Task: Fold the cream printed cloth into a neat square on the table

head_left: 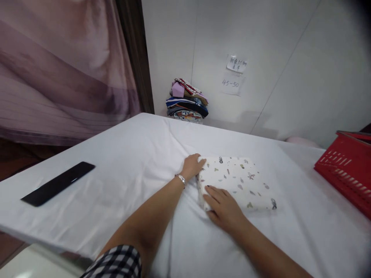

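A folded white cloth with small printed figures (240, 181) lies on the white-covered table (130, 166). My left hand (193, 166) is at the cloth's far left corner, fingers curled around its edge. My right hand (224, 208) rests flat on the near left corner, fingers spread on the fabric. A bracelet shows on my left wrist.
A long black flat object (58, 183) lies at the table's left. A red plastic basket (346, 170) stands at the right edge. A stack of folded clothes (188, 101) sits at the back against the wall, under two paper notes (234, 75). A pink curtain hangs left.
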### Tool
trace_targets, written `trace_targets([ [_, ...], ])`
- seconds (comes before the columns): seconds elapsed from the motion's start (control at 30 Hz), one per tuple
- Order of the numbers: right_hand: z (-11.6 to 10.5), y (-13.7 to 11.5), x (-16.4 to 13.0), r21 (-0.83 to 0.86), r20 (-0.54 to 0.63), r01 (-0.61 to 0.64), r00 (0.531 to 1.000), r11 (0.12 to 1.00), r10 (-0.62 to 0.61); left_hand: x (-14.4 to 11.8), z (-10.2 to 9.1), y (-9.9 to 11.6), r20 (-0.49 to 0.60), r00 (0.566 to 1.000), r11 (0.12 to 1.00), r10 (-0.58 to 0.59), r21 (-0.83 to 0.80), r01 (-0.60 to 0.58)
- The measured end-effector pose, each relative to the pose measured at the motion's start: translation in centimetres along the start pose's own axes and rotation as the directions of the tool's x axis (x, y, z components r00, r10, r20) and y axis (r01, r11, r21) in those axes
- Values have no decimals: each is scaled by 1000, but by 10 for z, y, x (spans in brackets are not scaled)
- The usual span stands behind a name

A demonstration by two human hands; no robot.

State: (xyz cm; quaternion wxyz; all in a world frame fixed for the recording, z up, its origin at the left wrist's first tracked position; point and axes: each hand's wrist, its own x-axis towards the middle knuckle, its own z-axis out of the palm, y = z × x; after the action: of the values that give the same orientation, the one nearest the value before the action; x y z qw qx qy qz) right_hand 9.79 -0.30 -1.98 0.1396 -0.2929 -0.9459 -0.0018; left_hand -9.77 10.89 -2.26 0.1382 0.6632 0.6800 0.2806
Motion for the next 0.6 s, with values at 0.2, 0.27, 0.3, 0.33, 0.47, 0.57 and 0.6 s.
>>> trace_targets([
  [0.2,-21,23,-55,23,13,-4,1000,1000,4,-19,-3,18,34,998,998,45,42,-46],
  [0.27,-21,22,-67,10,3,-21,1000,1000,21,-23,-2,22,43,997,997,63,47,-65],
  [0.3,-20,20,-69,3,-2,-33,999,999,33,-25,-2,22,43,997,996,66,50,-68],
  [0.33,-19,17,-71,-4,-9,-45,999,999,45,-26,-1,22,41,997,996,65,51,-67],
  [0.47,-15,9,-66,-27,-25,-64,998,998,64,-28,2,18,7,998,998,63,26,-64],
  [0.57,-16,7,-63,-40,-37,-67,997,997,66,-29,4,16,-25,997,997,71,-23,-71],
  [0.6,-16,7,-62,-40,-40,-69,997,997,67,-29,5,16,-30,997,997,71,-42,-72],
])
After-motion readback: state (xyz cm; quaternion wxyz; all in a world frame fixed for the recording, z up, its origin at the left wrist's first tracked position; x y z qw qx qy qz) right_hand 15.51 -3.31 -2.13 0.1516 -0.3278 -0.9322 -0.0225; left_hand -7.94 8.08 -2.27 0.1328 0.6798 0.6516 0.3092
